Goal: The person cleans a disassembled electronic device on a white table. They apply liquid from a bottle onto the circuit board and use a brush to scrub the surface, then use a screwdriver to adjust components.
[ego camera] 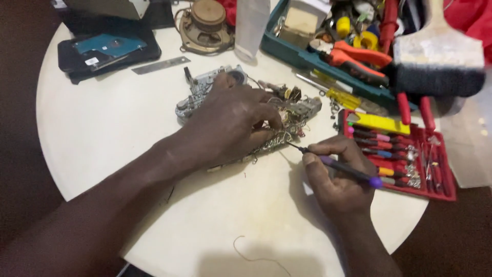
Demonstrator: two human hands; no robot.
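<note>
A thin purple screwdriver [344, 169] is pinched between the closed fingers of the right hand [335, 177], its tip set against the near edge of the circuit board [277, 138]. The board is pressed flat to the round table [102, 128] by the left hand [228, 125], fingers spread over it. Just right of the grip lies a red screwdriver case [435, 177].

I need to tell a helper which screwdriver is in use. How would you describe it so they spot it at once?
Start at the round white table and find the red case of small screwdrivers at its right edge. Just left of the case, the right hand holds a thin screwdriver, its tip at the circuit board under the left hand. Its purple end cap, and being out of the case, set it apart.
</note>
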